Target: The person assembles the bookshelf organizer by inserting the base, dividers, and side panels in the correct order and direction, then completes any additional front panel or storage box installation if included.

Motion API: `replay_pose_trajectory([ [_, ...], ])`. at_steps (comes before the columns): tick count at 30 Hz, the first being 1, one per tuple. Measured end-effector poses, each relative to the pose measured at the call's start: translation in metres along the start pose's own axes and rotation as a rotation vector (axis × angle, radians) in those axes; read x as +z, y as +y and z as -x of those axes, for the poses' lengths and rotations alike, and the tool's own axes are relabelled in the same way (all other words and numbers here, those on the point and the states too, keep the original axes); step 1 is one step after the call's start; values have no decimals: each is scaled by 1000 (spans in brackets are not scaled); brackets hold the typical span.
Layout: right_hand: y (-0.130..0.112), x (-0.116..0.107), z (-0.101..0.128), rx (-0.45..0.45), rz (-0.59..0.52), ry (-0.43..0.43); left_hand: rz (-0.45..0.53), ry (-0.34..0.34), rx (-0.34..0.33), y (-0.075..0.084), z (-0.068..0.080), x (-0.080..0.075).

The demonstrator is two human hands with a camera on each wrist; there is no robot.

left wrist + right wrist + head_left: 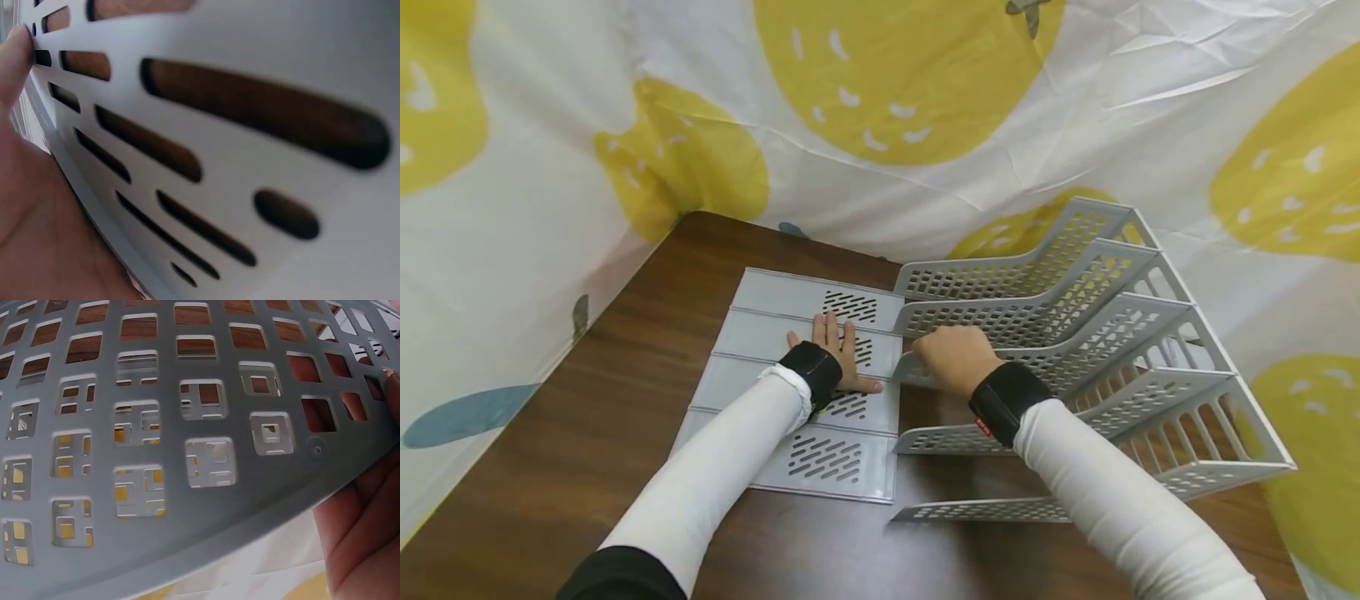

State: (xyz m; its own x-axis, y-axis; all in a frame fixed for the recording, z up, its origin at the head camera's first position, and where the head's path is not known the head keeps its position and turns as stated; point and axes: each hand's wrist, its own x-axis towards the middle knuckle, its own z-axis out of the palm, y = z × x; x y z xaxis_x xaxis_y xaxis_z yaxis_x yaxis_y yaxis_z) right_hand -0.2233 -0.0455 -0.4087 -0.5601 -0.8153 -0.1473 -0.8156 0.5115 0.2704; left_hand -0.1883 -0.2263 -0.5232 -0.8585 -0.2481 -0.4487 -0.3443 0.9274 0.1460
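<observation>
A light grey flat panel (730,375) with ridges and slotted patches lies on the table. My left hand (838,350) rests on it, palm down with fingers spread. Close up in the left wrist view, the thumb touches the slotted panel (350,37). To the right is a grey file rack (1213,337) with several perforated dividers, lying with their ends toward the panel. My right hand (958,354) grips the front end of a middle divider (912,371). In the right wrist view, fingers show through the holes of that divider (206,515), with the palm beside its edge.
The brown wooden table (572,467) lies under everything. White cloth with yellow fruit prints (910,75) hangs along its back and sides. The outer divider (977,510) of the rack extends toward the table's front, beneath my right forearm.
</observation>
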Motion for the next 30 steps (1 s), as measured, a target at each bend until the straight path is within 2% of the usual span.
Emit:
replay_pose_trajectory([
  [10,-4,5,3,24,0,20,16,-26,11,7,1,2],
  [14,-6,-6,3,48,-30,-11,15,-21,11,3,0,-1],
  [17,-10,-24,16,50,-25,-8,15,-4,16,1,2,-3],
  [20,-17,-42,41,9,-50,80,23,7,29,-2,13,-9],
  [22,-22,-46,59,-35,-78,115,30,4,50,-3,29,-20],
  [24,-26,-44,73,-62,-115,64,30,-5,86,-5,44,-33],
  [27,-29,-30,84,-64,-115,-68,-11,-47,142,-7,65,-46],
  [30,-29,-11,86,-40,-108,-120,-73,-86,190,-5,72,-40],
])
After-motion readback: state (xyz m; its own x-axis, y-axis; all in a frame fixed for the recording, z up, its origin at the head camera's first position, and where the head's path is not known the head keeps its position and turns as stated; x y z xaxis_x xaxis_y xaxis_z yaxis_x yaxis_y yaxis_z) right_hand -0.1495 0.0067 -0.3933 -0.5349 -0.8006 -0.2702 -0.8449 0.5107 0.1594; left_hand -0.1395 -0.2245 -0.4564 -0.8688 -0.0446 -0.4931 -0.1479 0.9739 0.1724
